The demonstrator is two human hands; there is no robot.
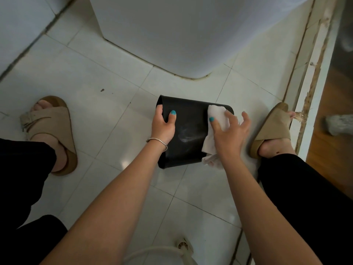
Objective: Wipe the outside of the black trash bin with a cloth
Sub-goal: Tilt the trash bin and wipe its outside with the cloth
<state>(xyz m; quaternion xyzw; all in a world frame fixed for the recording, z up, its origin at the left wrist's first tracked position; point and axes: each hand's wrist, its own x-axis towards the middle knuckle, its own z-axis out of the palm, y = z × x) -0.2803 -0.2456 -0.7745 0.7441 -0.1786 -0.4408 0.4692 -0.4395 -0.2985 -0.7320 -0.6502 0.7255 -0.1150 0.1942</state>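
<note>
A black trash bin (188, 129) lies on its side on the white tiled floor, its open end pointing left. My left hand (163, 124) grips the bin's rim at that open end, fingers curled inside and thumb on the outer wall. A white cloth (215, 121) is pressed flat against the bin's right part by my right hand (230, 133), fingers spread over it. The cloth's lower end hangs crumpled by the bin's near edge. A dull smear shows on the bin's wall between my hands.
A white appliance (181, 35) stands just beyond the bin. My sandalled feet rest on the floor, the left foot (49, 131) far left, the right foot (273, 131) beside the bin. A worn door threshold (313, 88) runs along the right. A white fan (183, 247) lies at the bottom edge.
</note>
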